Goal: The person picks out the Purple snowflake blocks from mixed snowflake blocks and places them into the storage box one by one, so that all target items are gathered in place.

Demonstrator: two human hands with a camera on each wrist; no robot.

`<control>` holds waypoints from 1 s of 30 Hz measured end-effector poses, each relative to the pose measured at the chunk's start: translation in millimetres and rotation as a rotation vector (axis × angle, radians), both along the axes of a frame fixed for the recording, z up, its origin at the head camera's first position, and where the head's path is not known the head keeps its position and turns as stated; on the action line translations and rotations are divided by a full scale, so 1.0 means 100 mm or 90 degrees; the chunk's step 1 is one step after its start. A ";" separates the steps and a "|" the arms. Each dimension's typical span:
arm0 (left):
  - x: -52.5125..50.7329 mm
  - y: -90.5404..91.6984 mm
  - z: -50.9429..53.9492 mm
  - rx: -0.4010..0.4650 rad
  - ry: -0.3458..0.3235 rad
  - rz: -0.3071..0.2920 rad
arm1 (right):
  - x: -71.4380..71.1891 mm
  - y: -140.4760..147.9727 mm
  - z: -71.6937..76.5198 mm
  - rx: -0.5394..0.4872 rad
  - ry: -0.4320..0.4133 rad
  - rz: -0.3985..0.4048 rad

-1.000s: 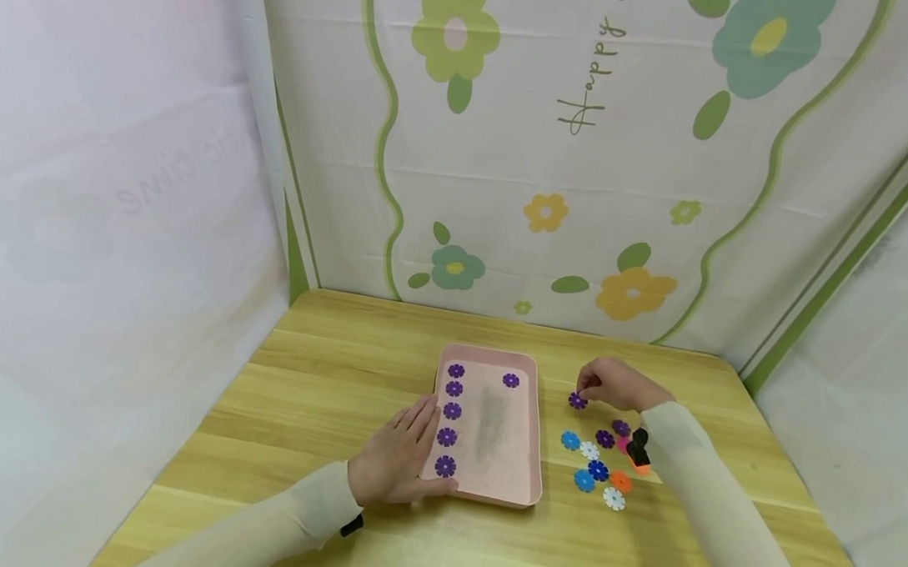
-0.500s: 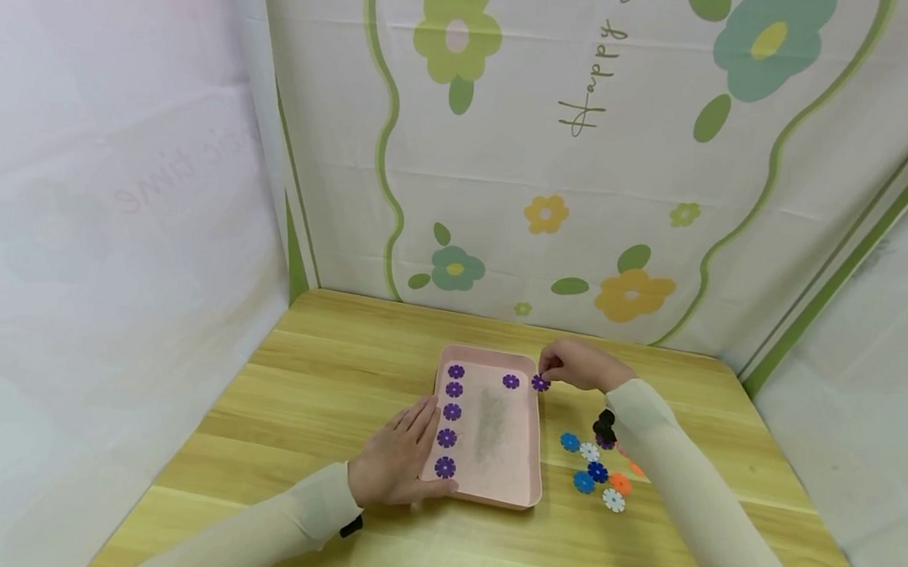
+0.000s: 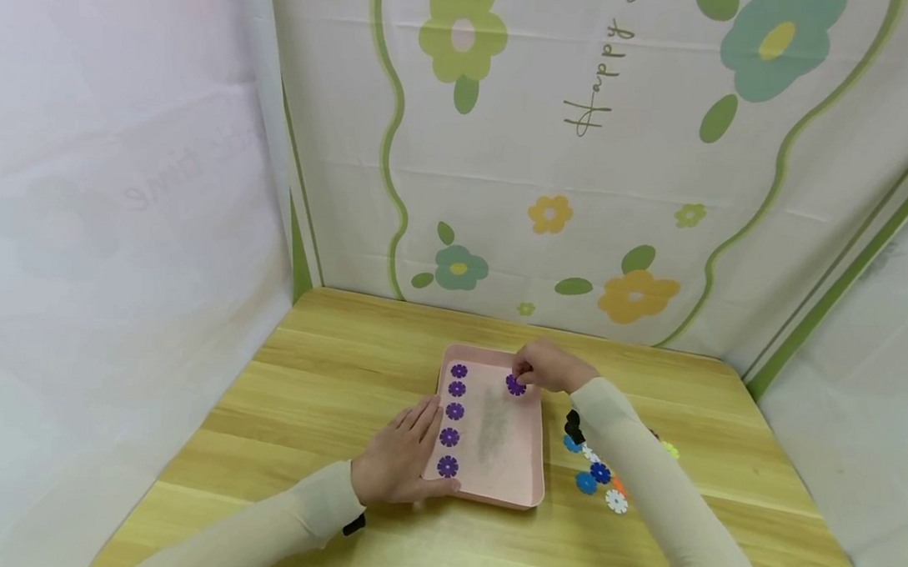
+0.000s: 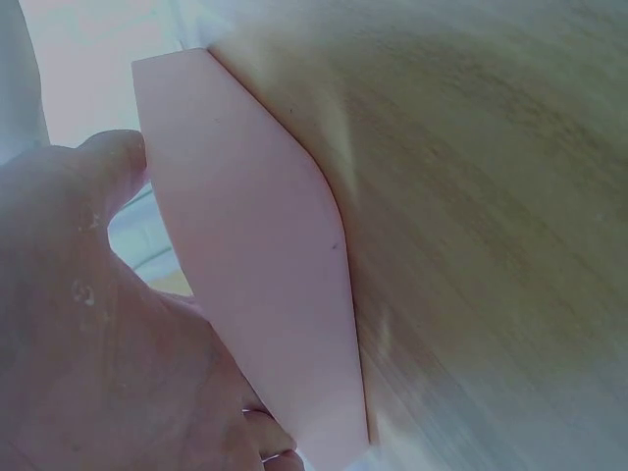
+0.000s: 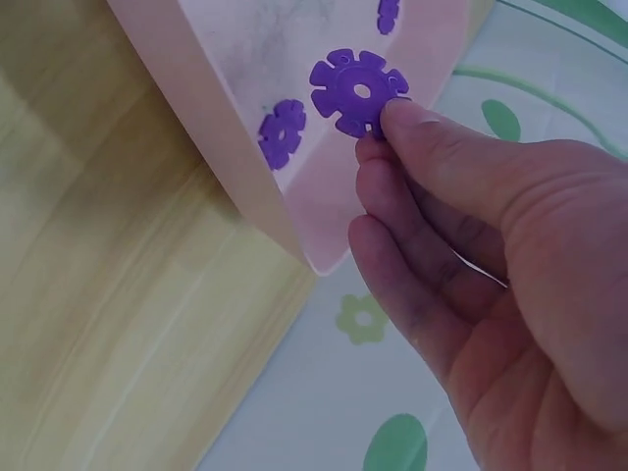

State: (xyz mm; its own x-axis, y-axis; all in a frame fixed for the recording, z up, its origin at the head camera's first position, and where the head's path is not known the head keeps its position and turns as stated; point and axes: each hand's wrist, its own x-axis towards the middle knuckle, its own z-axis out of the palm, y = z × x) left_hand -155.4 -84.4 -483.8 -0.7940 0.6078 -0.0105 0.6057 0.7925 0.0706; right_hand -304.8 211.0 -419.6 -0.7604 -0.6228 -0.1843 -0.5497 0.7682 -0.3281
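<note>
The right hand [image 3: 554,367] pinches a purple notched disc [image 3: 515,386] between thumb and fingertips, over the far right corner of a pink tray [image 3: 540,453]. In the right wrist view that held disc [image 5: 362,91] hangs above the tray, with another purple disc [image 5: 283,134] lying inside below it. Down the tray's left side lies a column of several purple discs [image 3: 449,438]. The left hand [image 3: 399,458] rests with straight fingers along the tray's left edge, its thumb across the near left corner; the left wrist view shows it against the pink outer wall [image 4: 265,235].
Right of the tray, loose discs lie on the wooden table [image 3: 331,354]: blue [image 3: 600,472], light blue [image 3: 585,483], white [image 3: 616,501] and yellow-green [image 3: 669,450], some partly under the right forearm. A flower-printed cloth [image 3: 504,152] stands behind the table.
The right hand has carried the purple disc leftward from the table beside the loose discs to above the tray. The left hand stays at the tray's edge.
</note>
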 end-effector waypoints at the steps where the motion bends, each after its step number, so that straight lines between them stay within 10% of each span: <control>1: 0.00 0.00 0.01 -0.002 -0.002 0.002 | -0.01 -0.02 -0.02 0.004 -0.001 -0.005; 20: 0.00 0.01 0.06 -0.017 -0.004 0.000 | -0.07 -0.15 -0.32 0.072 -0.006 -0.046; 30: -0.01 0.00 0.03 -0.018 -0.001 0.000 | -0.07 -0.10 -0.24 0.087 0.007 -0.048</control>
State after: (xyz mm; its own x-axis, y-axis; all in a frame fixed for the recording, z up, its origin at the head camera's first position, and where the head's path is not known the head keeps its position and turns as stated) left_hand -156.8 -84.5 -480.5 -0.7941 0.6071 -0.0290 0.6055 0.7943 0.0488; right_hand -311.4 201.2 -443.3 -0.8068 -0.5331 -0.2548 -0.4912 0.8448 -0.2122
